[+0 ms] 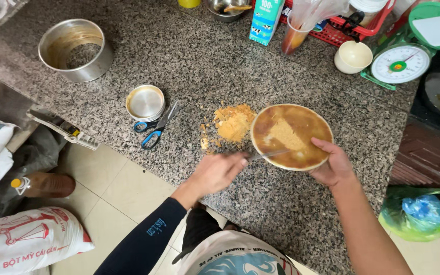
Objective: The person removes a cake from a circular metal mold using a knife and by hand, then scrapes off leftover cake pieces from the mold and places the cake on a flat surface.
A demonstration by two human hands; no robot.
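While the right hand (335, 165) is gripping the round cake base (292, 136) at its near-right rim, fingers curled around the edge, the left hand (216, 172) is pinching a knife (270, 154), fingers pressed together on the handle. Head view: base is sitting near the front edge of the granite worktop (220, 61), toward the right. Knife's long axis is running left to right, blade lying across the base's near-left rim. Crumb pile (234, 122) is lying just left of the base, so the left hand is nearer. Scissors (157, 127) and small tin (145, 102) are further left; cake ring (76, 49) is near the back-left corner.
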